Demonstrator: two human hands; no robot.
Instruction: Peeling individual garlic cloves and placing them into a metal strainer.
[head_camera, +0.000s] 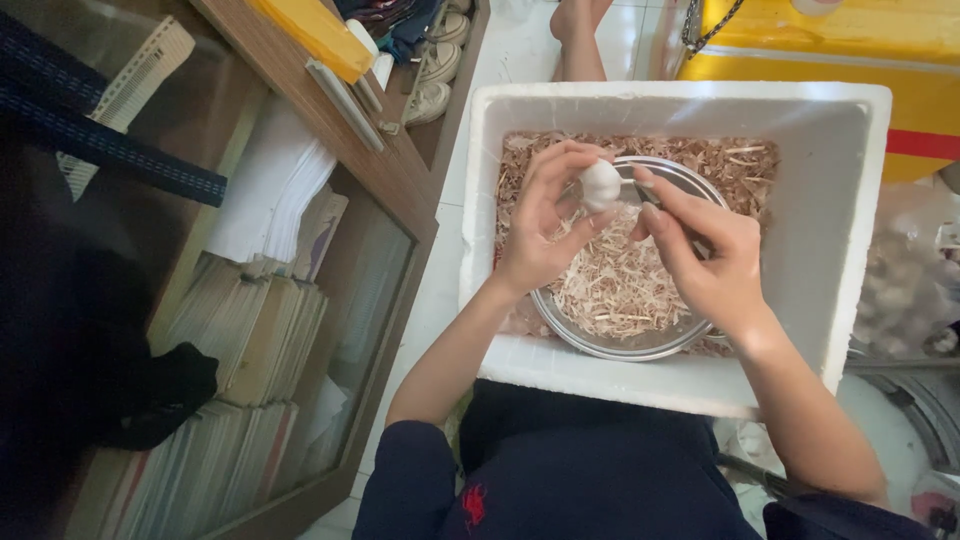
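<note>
Much papery skin (615, 285) already fills the metal bowl (640, 345); left hand (540, 235) grips a nearly bare garlic bulb (600, 185); right hand (705, 265) pinches a small blade.

Navy tee w/ red emblem, bare forearms

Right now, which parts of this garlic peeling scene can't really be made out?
- Tool in the right hand: head view, the fingers cover it; only a thin metal bit shows.
- Garlic bulb: the left hand hides its underside.
- Metal bowl: papery peelings bury its bottom.
- Clear bag: blurred, cut off by the right edge.
- Yellow container: cropped at the top.
</note>
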